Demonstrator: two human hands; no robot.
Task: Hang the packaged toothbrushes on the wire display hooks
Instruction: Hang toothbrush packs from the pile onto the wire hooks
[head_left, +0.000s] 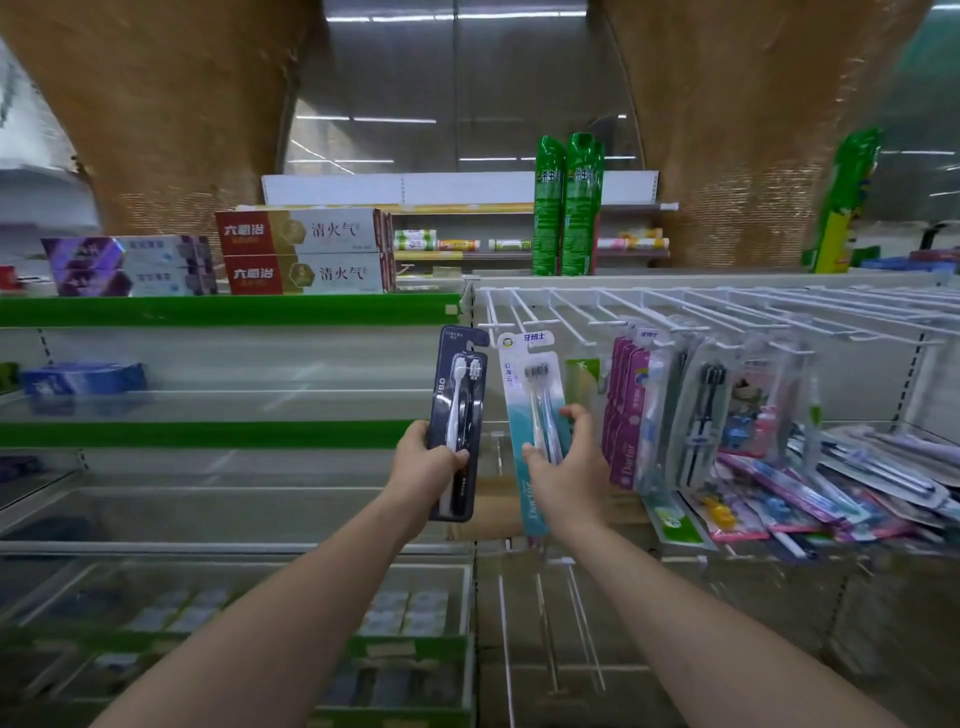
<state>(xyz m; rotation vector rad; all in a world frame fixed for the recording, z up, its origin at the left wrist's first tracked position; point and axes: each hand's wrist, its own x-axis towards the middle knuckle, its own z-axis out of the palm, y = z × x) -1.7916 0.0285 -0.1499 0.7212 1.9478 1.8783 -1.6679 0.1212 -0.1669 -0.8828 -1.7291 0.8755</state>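
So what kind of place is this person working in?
Most likely a small shop or supermarket aisle for toiletries. Boxed toothpaste is stacked on a green-edged shelf, packaged toothbrushes hang from white wire display hooks, and each of the hands holds another pack for hanging.

Dark navy toothbrush pack (457, 415); white and teal pack (535, 415); white wire hooks (675, 312); green shelf edge (228, 310); red-gold toothpaste boxes (304, 252)

— What sits at upper left?
— Red-and-gold toothpaste boxes (304, 252) stacked on the green-edged shelf (228, 310), purple boxes (127, 265) beside them.
— And upper centre?
— Tall green bottles (567, 205) standing upright. A blue box (83, 378) lies at left.
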